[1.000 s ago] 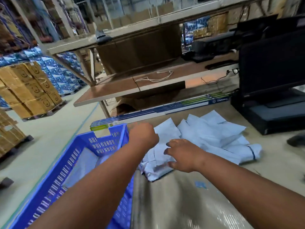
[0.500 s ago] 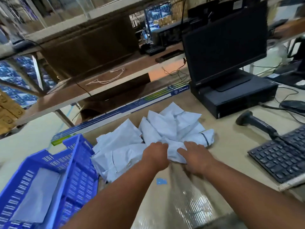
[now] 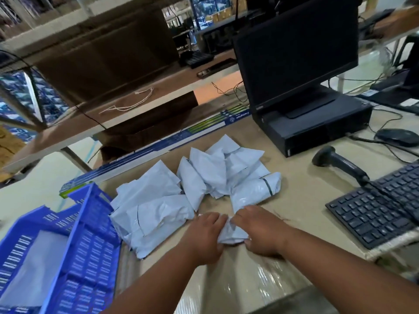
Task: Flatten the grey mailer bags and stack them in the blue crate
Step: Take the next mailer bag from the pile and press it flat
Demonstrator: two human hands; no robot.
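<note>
A heap of several crumpled grey mailer bags (image 3: 204,177) lies on the tan table. One crumpled mailer bag (image 3: 231,234) sits apart at the near side, between my hands. My left hand (image 3: 206,236) grips its left side and my right hand (image 3: 260,230) grips its right side; both have curled fingers. The blue crate (image 3: 90,234) stands at the lower left off the table's edge, with a flat grey mailer (image 3: 34,266) lying inside it.
A black monitor (image 3: 294,53) on a desktop computer case (image 3: 317,123) stands at the back right. A barcode scanner (image 3: 340,164), keyboard (image 3: 376,207) and mouse (image 3: 396,137) lie to the right. A long blue box (image 3: 158,150) runs along the table's far edge.
The view swung right from the crate to the table. Both hands drew one mailer bag out of the heap toward me.
</note>
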